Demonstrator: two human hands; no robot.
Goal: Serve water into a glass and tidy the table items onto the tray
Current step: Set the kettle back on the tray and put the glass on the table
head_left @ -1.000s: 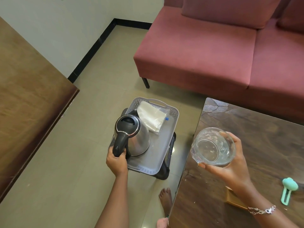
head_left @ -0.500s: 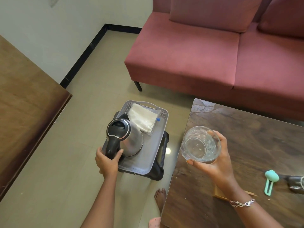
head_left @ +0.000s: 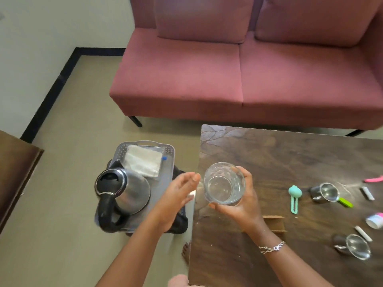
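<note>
Glass tumbler (head_left: pixel 224 184) sits in my right hand (head_left: pixel 241 206), fingers wrapped round it, held over the near-left edge of the dark wooden tabletop (head_left: pixel 290 162); I cannot tell how much water is in it. My left hand (head_left: pixel 179 192) is spread and grasping nothing, just left of the tumbler. Further left, a steel electric kettle (head_left: pixel 124 193) stands on a grey tray (head_left: pixel 167 162) — beside a folded white cloth (head_left: pixel 144 162). On the tabletop to the right lie two small strainers (head_left: pixel 328 192) and a mint-green clip (head_left: pixel 294 196).
</note>
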